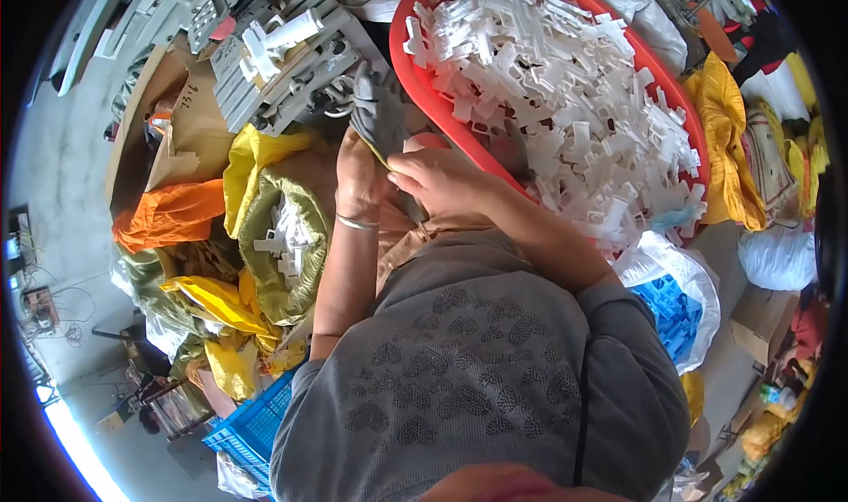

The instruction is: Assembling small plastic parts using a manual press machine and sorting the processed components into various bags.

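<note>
A grey work glove [378,118] with a yellowish cuff edge is at my left hand [356,171], covering its fingers. Whether those fingers are inside the glove or behind it I cannot tell. My right hand [430,177] pinches the cuff edge from the right side. A pale bracelet [358,223] circles my left wrist. Just beyond the glove stands a grey metal machine fixture [287,83] with a white plastic part [283,38] lying on top. To the right of my hands is a red tub [442,118] heaped with white plastic pieces [548,78].
At left, an olive sack [305,202] holds white pieces, beside yellow and orange cloths [172,215] and a cardboard box [190,118]. A blue crate [256,431] stands at lower left. On the right is a white bag [707,277] of blue pieces [667,317].
</note>
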`<state>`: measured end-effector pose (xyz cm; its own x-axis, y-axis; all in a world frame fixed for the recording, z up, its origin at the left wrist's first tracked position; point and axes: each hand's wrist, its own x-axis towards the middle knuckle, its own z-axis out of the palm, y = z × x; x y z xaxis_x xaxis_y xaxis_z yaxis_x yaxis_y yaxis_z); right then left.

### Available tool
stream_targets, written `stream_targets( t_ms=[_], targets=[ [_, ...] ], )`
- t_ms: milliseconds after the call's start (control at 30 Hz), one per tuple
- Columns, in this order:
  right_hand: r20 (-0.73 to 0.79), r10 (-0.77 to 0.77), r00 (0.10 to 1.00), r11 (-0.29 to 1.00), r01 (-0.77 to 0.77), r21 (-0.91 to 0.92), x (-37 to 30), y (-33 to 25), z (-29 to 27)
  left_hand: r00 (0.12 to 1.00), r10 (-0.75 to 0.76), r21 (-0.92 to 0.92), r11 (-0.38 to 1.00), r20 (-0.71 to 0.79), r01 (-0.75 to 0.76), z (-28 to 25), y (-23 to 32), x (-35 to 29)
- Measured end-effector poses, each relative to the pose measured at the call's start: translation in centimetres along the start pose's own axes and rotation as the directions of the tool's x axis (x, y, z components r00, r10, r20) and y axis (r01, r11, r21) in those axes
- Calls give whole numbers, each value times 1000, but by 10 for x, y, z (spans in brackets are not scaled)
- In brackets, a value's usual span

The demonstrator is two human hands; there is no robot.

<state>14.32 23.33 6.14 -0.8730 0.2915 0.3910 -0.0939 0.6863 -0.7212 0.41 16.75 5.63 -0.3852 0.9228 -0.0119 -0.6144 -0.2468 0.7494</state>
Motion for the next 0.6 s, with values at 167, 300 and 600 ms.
stream_targets(
  t_ms=[167,300,600],
  targets=[
    [151,-58,987,989,36,146,8,-2,-3,989,139,356,928,-53,-111,-5,2,10],
    [111,-77,991,975,52,214,-3,7,-2,997,-54,405,912,-49,69,-8,2,12],
    [216,-57,975,979,12,202,-5,5,-6,881,302,570,675,365,-468,13,-20,47]
  ],
)
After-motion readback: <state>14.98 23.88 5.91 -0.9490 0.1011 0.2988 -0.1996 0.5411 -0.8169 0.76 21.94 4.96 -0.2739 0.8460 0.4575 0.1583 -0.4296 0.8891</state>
